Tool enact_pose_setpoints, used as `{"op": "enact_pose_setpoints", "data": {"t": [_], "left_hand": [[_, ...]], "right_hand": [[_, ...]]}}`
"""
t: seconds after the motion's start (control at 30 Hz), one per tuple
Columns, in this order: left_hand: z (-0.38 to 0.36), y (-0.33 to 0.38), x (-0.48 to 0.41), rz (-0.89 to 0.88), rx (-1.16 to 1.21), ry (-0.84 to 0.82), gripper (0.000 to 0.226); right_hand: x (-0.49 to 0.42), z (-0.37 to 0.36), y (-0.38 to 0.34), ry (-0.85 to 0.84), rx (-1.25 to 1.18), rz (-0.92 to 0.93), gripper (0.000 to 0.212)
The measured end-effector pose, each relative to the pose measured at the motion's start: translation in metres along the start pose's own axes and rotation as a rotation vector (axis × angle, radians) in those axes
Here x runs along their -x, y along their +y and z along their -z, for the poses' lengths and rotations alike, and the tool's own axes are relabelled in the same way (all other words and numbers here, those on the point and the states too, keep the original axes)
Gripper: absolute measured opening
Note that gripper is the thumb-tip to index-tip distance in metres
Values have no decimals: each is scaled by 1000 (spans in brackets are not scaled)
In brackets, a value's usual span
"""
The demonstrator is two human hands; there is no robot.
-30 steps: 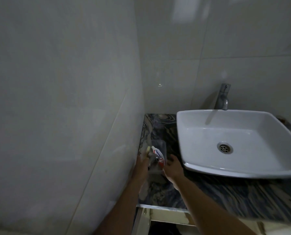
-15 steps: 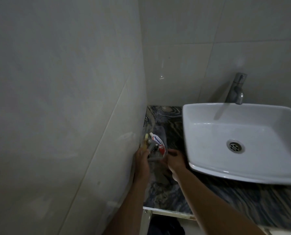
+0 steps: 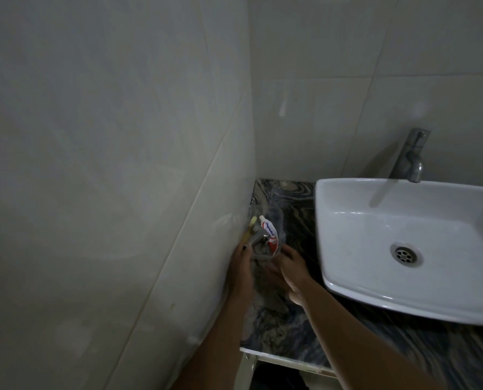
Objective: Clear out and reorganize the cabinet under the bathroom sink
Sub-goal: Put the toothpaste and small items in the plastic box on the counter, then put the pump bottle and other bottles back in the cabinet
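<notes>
Dimly lit bathroom corner, head view looking down. Both hands work at a clear plastic container (image 3: 265, 243) standing on the dark marbled countertop (image 3: 279, 313), pushed up against the tiled left wall (image 3: 108, 178) and well left of the white basin (image 3: 409, 249).

Left hand (image 3: 241, 270) is on the wall side of the container, fingers curled up its near-left edge; one dark-painted nail shows at the rim. It looks closed around that side, though low light makes the exact wrap hard to read. Right hand (image 3: 291, 273) is on the container's right side, fingers partly bent and resting against the lower wall, thumb region blurred; looks like a loose hold rather than a tight fist.

Inside the container: a red-and-white toothpaste tube (image 3: 271, 235), cap end up and tilted left, and a yellowish toothbrush (image 3: 251, 229) leaning toward the wall with its head above the rim. Something grey and metallic sits between them, too murky to name.

Chrome tap (image 3: 410, 156) stands behind the basin, spout over the bowl; drain (image 3: 405, 253) visible in the bottom. Below the countertop's front edge, the white cabinet frame (image 3: 288, 361) shows, with a dark opening under it. Both forearms bare, entering from bottom of frame.
</notes>
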State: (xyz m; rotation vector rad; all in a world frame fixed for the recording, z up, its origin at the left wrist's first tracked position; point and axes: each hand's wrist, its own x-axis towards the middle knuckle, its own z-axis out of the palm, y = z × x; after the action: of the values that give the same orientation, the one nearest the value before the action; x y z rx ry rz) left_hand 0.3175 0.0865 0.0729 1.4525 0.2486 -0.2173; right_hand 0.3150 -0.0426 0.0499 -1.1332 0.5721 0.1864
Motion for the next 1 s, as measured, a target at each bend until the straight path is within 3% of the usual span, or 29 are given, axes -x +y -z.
{"op": "enact_pose_setpoints", "data": {"t": [0.07, 0.17, 0.23, 0.3, 0.4, 0.5, 0.63, 0.83, 1.0], "left_hand": [[1, -5, -6, 26, -57, -29, 43], [1, 1, -4, -5, -112, -65, 42], [0, 17, 12, -30, -201, -44, 55], [0, 26, 27, -74, -318, -8, 66], [3, 27, 46, -86, -491, 72, 39], [-1, 29, 66, -32, -634, 78, 22], [-16, 23, 96, 5, -791, -85, 27], [-71, -16, 160, -234, -962, -418, 15], [-130, -76, 220, -265, -1042, -658, 19]], "right_hand": [[5, -3, -3, -48, 34, 38, 67], [24, -8, -6, -29, 138, 116, 43], [41, -6, -5, 2, 270, 180, 26], [55, 5, 1, 16, 445, 217, 28], [81, 31, 9, -25, 792, 183, 31], [114, 62, 11, -14, 900, 133, 25], [164, 116, 7, 82, 945, 150, 22], [250, 220, 11, 254, 989, 185, 22], [337, 308, 41, 406, 929, 83, 18]]}}
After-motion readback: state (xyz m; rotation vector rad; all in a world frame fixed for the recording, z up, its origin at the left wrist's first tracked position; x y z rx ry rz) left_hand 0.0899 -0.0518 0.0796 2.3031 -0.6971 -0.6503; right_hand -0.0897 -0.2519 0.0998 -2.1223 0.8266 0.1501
